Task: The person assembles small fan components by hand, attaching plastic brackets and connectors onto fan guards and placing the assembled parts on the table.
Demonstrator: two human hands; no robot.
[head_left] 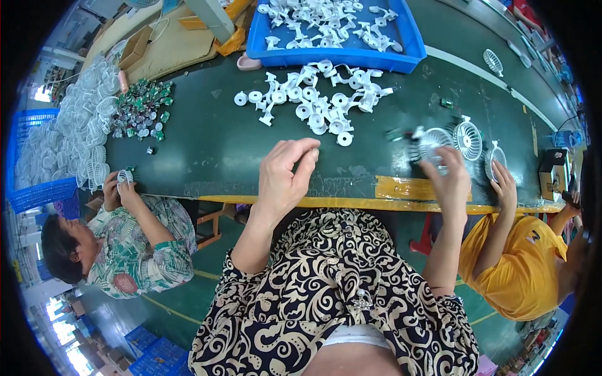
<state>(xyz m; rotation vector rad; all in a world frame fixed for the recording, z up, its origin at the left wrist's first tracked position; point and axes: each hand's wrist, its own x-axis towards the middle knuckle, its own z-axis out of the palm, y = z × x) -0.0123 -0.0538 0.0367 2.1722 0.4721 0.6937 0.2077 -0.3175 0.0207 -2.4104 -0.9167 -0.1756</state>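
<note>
at far left we see one blue basket, with clear cages heaped in it and past its right side, too tangled for us to count. just below the heap, the hands of a co-worker in a patterned top hold one pale ring-shaped piece. beside the heap lies a pile of small green boards, again beyond counting. farther right sits one pink dish.

our left hand is over the green table, fingers curled, thumb tip close to the index tip; we cannot tell whether anything small is pinched there. just beyond it lie the loose white parts, overlapping and uncountable, in front of one blue tray filled with more.

our right hand is blurred, fingers partly bent, at one blurred cage; we cannot tell whether it grips it. one upright-looking cage stands just right of that, and another co-worker's hand touches one more cage. one single cage lies farther off, near the tabletop's far side.
</note>
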